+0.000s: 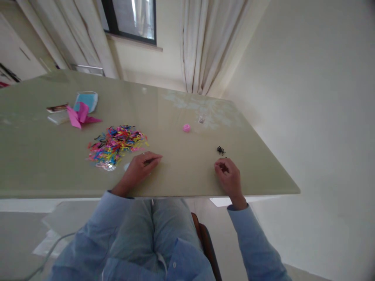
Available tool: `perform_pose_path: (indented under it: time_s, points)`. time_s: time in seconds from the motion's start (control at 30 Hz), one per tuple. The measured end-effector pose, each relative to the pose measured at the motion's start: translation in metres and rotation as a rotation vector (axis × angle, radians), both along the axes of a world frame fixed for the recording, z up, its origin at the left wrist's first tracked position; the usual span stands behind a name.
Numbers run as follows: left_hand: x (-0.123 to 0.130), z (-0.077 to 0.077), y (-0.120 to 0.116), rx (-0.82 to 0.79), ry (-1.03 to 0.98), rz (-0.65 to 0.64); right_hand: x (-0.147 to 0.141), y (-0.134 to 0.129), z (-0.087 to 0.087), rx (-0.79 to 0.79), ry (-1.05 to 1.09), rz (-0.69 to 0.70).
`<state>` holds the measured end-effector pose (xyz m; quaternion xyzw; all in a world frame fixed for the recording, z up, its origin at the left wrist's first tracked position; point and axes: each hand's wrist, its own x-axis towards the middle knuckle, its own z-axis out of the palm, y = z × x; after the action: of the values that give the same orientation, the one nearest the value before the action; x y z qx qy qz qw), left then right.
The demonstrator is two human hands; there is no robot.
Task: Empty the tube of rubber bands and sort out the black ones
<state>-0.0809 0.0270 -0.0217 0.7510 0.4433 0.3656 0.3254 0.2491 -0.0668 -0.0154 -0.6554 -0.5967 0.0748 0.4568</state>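
A heap of small multicoloured bands [117,142] lies on the tabletop left of centre. Just right of its lower edge, my left hand [142,168] rests on the table, thumb and fingers closed together; anything between the fingertips is too small to make out. My right hand [229,175] rests near the front edge on the right, its fingers curled in, and what they may hold is hidden. Directly beyond it sits a little cluster of black bands [220,150]. Between the hands and farther back is a small pink ring-shaped roll [186,128].
A pink folded-paper shape [82,116], a blue face mask [86,102] and a card [57,108] lie at the back left. A small clear packet [201,119] is beyond the pink roll. The table's front edge [181,196] runs close to both wrists.
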Motion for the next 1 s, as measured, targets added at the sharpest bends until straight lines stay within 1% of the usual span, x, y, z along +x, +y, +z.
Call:
perform_pose_path:
  time_s: [0.1, 0.17, 0.27, 0.37, 0.43, 0.5, 0.63, 0.73, 0.8, 0.87, 0.93, 1.0]
  points:
    - [0.001, 0.001, -0.002, 0.027, -0.029, 0.005, -0.013, -0.001, -0.001, -0.053, -0.113, 0.210]
    - [0.001, 0.001, -0.003, 0.046, -0.057, 0.036, -0.014, 0.002, -0.002, -0.090, -0.149, 0.293]
    - [-0.004, 0.000, -0.003, 0.047, -0.109, 0.099, -0.010, 0.008, -0.002, -0.131, -0.128, 0.302]
    - [-0.018, 0.000, 0.001, 0.029, -0.141, 0.185, -0.005, 0.012, -0.002, -0.169, -0.093, 0.273]
    - [-0.035, 0.005, 0.008, 0.054, -0.101, 0.263, -0.003, 0.013, -0.001, -0.188, -0.082, 0.259]
    - [-0.056, 0.012, 0.016, 0.105, -0.012, 0.351, -0.003, 0.012, 0.000, -0.203, -0.075, 0.253]
    - [-0.107, 0.030, 0.035, 0.149, 0.219, 0.507, -0.003, 0.012, -0.001, -0.223, -0.070, 0.232]
    - [-0.144, 0.035, 0.047, 0.152, 0.377, 0.574, -0.001, 0.013, -0.003, -0.232, -0.065, 0.221]
    - [-0.163, 0.034, 0.053, 0.103, 0.473, 0.564, 0.001, 0.014, -0.005, -0.235, -0.068, 0.222]
    - [-0.173, 0.031, 0.056, 0.044, 0.541, 0.513, 0.002, 0.014, -0.005, -0.236, -0.077, 0.217]
    - [-0.176, 0.028, 0.059, 0.009, 0.583, 0.454, 0.003, 0.014, -0.006, -0.237, -0.083, 0.210]
    - [-0.174, 0.027, 0.061, 0.004, 0.615, 0.415, 0.003, 0.014, -0.006, -0.230, -0.093, 0.211]
